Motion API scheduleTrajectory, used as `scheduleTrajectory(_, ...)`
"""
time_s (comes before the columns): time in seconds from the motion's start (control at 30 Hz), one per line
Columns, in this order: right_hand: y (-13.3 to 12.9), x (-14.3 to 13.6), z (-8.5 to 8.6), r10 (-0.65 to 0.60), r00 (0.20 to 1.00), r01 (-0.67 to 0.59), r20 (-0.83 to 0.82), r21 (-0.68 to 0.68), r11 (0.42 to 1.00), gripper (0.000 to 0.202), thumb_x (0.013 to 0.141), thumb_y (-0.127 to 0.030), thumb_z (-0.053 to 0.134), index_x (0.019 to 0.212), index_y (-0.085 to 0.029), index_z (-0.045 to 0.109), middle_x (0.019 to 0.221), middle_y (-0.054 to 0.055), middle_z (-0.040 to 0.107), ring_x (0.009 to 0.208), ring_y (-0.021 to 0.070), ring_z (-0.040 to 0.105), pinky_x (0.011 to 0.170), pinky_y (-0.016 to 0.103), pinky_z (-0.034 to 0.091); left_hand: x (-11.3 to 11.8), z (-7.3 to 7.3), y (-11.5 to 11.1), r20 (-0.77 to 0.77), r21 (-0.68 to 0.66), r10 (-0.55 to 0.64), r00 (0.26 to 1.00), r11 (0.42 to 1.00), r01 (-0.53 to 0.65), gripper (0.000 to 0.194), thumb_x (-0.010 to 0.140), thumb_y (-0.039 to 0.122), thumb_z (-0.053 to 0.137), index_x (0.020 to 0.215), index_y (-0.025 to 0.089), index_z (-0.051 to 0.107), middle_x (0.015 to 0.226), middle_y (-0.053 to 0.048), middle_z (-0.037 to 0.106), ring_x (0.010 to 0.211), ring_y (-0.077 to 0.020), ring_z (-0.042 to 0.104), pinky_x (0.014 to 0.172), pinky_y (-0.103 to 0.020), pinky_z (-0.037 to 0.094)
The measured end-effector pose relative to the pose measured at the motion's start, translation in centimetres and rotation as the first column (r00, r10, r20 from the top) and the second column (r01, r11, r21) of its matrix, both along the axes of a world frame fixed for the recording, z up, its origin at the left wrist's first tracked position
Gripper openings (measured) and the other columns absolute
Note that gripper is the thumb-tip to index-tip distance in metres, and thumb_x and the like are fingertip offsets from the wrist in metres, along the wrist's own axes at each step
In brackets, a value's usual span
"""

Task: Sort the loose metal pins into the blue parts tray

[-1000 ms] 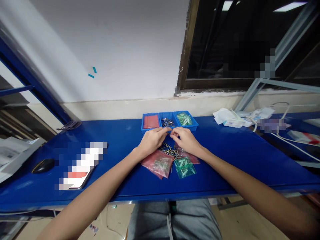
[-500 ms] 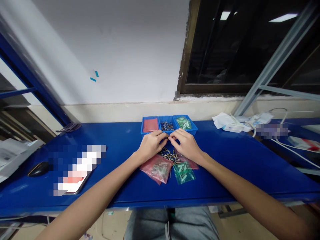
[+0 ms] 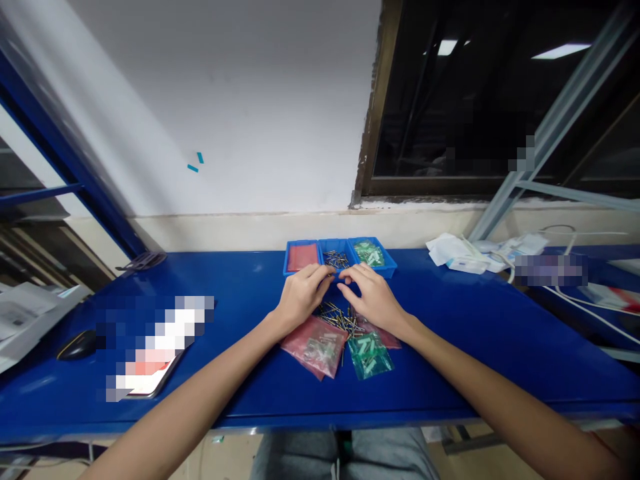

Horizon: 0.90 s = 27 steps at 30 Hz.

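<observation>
My left hand (image 3: pixel 303 295) is closed, thumb and fingers pinched together; whatever may be between the tips is too small to make out. Facing it across a narrow gap is my right hand (image 3: pixel 374 295), its thumb apart from its curled fingers and nothing visible in it. Both hover just in front of a blue three-part bin (image 3: pixel 388 272). Below them lies a loose pile of screws (image 3: pixel 342 320). Red plastic bags (image 3: pixel 300 337), one showing pale pieces, sit under my left wrist. A green bag of white plugs (image 3: pixel 371 357) rests nearer me.
Red bags (image 3: pixel 303 257), screws (image 3: pixel 336 259) and green bags (image 3: pixel 369 253) fill the bin's compartments. On the blue table (image 3: pixel 240 287) a black mouse (image 3: pixel 79 344) and a phone (image 3: pixel 150 383) lie at left. White packets (image 3: pixel 457 253) and cables lie at right, by a metal post.
My right thumb and fingers have parted and drawn slightly away from my left fingertips. The whole view has shifted a little, so everything sits lower.
</observation>
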State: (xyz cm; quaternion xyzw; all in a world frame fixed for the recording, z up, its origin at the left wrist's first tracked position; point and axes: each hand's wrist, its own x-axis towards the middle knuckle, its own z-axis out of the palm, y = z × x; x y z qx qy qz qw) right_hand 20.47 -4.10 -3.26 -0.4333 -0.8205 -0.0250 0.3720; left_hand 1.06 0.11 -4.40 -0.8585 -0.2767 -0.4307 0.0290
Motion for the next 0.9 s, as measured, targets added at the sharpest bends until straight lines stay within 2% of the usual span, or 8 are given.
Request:
scheduleTrajectory(0.23, 0.41, -0.09, -0.49, 0.008, 0.999, -0.011, -0.041, -0.087, 0.996, 0.008, 0.095, -0.016, 0.055, 0.094, -0.020, 0.061, 0.085, 0.003, 0.063, 0.087, 0.0205, 0.057, 0.080, 0.033, 0.044, 0.22, -0.22, -0.24, 0.030, -0.105, -0.087, 0.996, 0.990, 0.090, 0.013, 0.099, 0.030, 0.056, 0.099, 0.018, 0.061, 0.089, -0.003, 0.070, 0.077, -0.0142, 0.066, 0.071, -0.025, 0.051)
scheduleTrajectory(0.43, 0.59, -0.30, -0.36, 0.026, 0.981, -0.056, -0.193, -0.150, 0.987, 0.008, 0.091, -0.013, 0.059, 0.090, -0.019, 0.065, 0.085, 0.003, 0.064, 0.080, 0.0173, 0.060, 0.075, 0.029, 0.045, 0.04, -0.09, -0.07, 0.002, -0.095, -0.102, 0.995, 0.990, 0.102, 0.016, 0.098, 0.032, 0.057, 0.097, 0.020, 0.067, 0.090, -0.002, 0.072, 0.080, -0.0155, 0.066, 0.075, -0.027, 0.050)
scheduleTrajectory(0.6, 0.82, -0.23, -0.49, 0.031, 0.965, -0.089, -0.261, -0.213, 0.973, 0.006, 0.090, -0.017, 0.063, 0.088, -0.019, 0.067, 0.082, 0.001, 0.065, 0.072, 0.0148, 0.060, 0.069, 0.027, 0.044, 0.06, 0.09, -0.08, 0.028, -0.094, -0.136, 0.990, 0.986, 0.138, 0.016, 0.099, 0.029, 0.056, 0.098, 0.019, 0.068, 0.092, -0.003, 0.071, 0.082, -0.0163, 0.063, 0.078, -0.030, 0.050)
scheduleTrajectory(0.77, 0.93, -0.01, -0.45, 0.016, 0.959, -0.073, -0.283, -0.192, 0.979, 0.005, 0.089, -0.015, 0.063, 0.085, -0.019, 0.064, 0.079, 0.000, 0.064, 0.072, 0.0146, 0.060, 0.068, 0.027, 0.044, 0.14, 0.19, -0.09, 0.006, -0.073, -0.120, 0.993, 0.990, 0.121, 0.017, 0.100, 0.026, 0.054, 0.104, 0.020, 0.069, 0.097, -0.004, 0.072, 0.086, -0.0172, 0.064, 0.081, -0.032, 0.051)
scheduleTrajectory(0.9, 0.55, -0.17, -0.22, 0.022, 0.973, -0.057, -0.232, -0.146, 0.988, 0.009, 0.090, -0.014, 0.060, 0.082, -0.019, 0.062, 0.079, 0.000, 0.063, 0.073, 0.0152, 0.059, 0.070, 0.028, 0.044, 0.12, 0.32, 0.02, -0.009, -0.086, -0.091, 0.996, 0.992, 0.090, 0.018, 0.100, 0.027, 0.054, 0.102, 0.019, 0.070, 0.098, -0.005, 0.071, 0.090, -0.0181, 0.065, 0.082, -0.033, 0.053)
